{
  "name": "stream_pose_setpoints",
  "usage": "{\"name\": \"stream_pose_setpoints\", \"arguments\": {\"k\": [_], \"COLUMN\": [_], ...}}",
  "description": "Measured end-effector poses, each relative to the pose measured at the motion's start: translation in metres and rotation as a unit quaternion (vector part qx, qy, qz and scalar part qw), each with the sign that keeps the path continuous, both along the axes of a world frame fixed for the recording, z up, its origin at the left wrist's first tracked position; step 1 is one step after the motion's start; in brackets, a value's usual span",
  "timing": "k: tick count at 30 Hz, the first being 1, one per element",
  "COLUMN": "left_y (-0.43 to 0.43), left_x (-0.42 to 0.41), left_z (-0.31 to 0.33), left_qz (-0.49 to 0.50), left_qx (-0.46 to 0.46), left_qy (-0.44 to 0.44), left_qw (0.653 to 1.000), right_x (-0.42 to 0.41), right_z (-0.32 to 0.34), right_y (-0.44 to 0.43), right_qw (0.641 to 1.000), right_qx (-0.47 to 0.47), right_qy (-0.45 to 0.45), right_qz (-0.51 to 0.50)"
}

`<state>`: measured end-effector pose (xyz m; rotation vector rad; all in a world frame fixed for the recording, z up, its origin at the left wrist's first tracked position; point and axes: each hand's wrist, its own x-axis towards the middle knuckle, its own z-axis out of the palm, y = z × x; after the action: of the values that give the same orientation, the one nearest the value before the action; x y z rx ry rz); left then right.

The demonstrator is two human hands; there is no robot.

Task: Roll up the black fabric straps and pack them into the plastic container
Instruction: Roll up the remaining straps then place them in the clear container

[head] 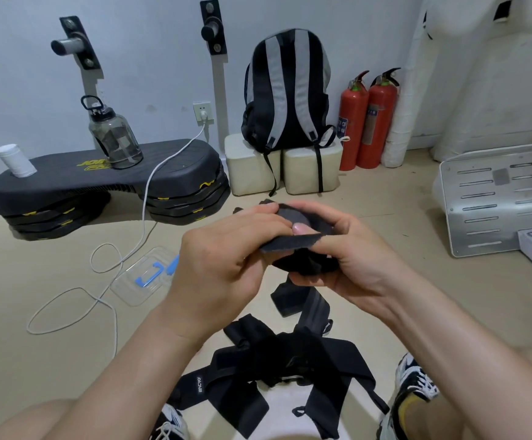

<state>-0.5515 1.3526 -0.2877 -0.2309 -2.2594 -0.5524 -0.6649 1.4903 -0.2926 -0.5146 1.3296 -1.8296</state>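
A partly rolled black fabric strap (293, 246) is held up in front of me by both hands. My left hand (223, 262) pinches its left side, fingers curled over the top. My right hand (347, 249) grips the roll from the right and below, its thumb on the strap's loose end. The strap's tail hangs down toward a pile of more black straps (290, 369) lying on the floor between my shoes. A clear plastic container lid with blue clips (145, 274) lies on the floor to the left, partly hidden by my left hand.
A white cable (109, 300) loops over the floor at the left. Behind it stands a black step platform (106, 182) with a water bottle (114, 138). A backpack (287, 90) on cream blocks, two red fire extinguishers (369, 119) and a white metal frame (493, 198) stand at the back and right.
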Motion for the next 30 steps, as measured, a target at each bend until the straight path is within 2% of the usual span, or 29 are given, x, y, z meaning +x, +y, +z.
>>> {"name": "stream_pose_setpoints", "arguments": {"k": [3, 7, 13, 17, 19, 26, 30], "left_y": [-0.002, -0.004, -0.004, 0.003, 0.004, -0.010, -0.009], "left_x": [0.003, 0.008, 0.008, 0.005, 0.006, 0.000, -0.007], "left_z": [0.006, 0.011, 0.012, 0.003, 0.000, -0.001, -0.004], "left_qz": [0.011, 0.018, 0.021, 0.039, 0.053, 0.096, 0.113], "left_qx": [-0.013, -0.077, -0.106, -0.211, -0.222, -0.046, 0.047], "left_qy": [-0.024, -0.050, -0.016, 0.001, 0.006, 0.001, 0.005], "left_qw": [1.000, 0.996, 0.994, 0.977, 0.974, 0.994, 0.992], "right_x": [-0.002, -0.005, -0.005, 0.000, 0.004, 0.015, 0.016], "right_z": [0.000, 0.000, 0.001, -0.009, -0.014, -0.015, -0.016], "right_y": [0.002, 0.001, 0.000, -0.006, -0.010, -0.014, -0.013], "right_qw": [0.997, 0.986, 0.983, 0.963, 0.951, 0.891, 0.872], "right_qx": [0.029, 0.068, 0.069, 0.089, 0.086, 0.091, 0.104], "right_qy": [0.073, 0.147, 0.165, 0.247, 0.286, 0.435, 0.469], "right_qz": [-0.019, -0.034, -0.033, -0.067, -0.074, -0.095, -0.091]}}
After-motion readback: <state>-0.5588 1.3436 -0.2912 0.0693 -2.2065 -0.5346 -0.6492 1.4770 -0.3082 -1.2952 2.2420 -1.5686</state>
